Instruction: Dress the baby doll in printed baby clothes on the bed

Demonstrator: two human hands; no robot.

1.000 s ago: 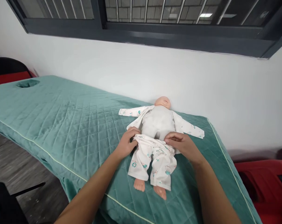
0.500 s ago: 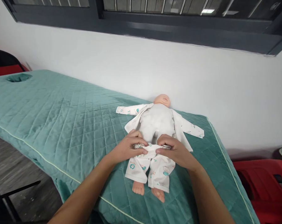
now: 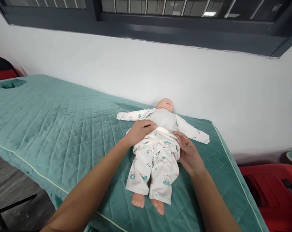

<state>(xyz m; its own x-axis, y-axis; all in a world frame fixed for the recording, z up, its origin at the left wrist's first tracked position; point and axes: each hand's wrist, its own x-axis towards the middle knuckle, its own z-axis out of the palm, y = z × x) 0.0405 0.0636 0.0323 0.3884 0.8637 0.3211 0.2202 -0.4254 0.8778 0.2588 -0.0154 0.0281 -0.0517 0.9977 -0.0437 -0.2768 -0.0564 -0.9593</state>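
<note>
A baby doll point(image 3: 165, 118) lies on its back, its head near the wall and its bare feet towards me. White printed trousers point(image 3: 158, 161) cover its legs up to the waist, with the fabric bunched at the hips. My left hand point(image 3: 141, 131) is closed on the waistband at the doll's left-of-picture side, fingers together over the edge. At the opposite side my right hand point(image 3: 189, 154) holds the waistband edge between thumb and fingertips. A matching white jacket point(image 3: 190, 131) is spread open under the doll, sleeves out to both sides.
The doll lies on a massage bed with a green quilted cover point(image 3: 75, 129), which has a face hole point(image 3: 12, 83) at the far left. A white wall point(image 3: 112, 64) and dark window frame point(image 3: 172, 33) run behind. Red plastic objects point(image 3: 269, 193) stand at the right.
Both hands have moved up the doll, drawing the trousers from the thighs to the waist. The legs and lower belly are now covered. The view has shifted slightly.
</note>
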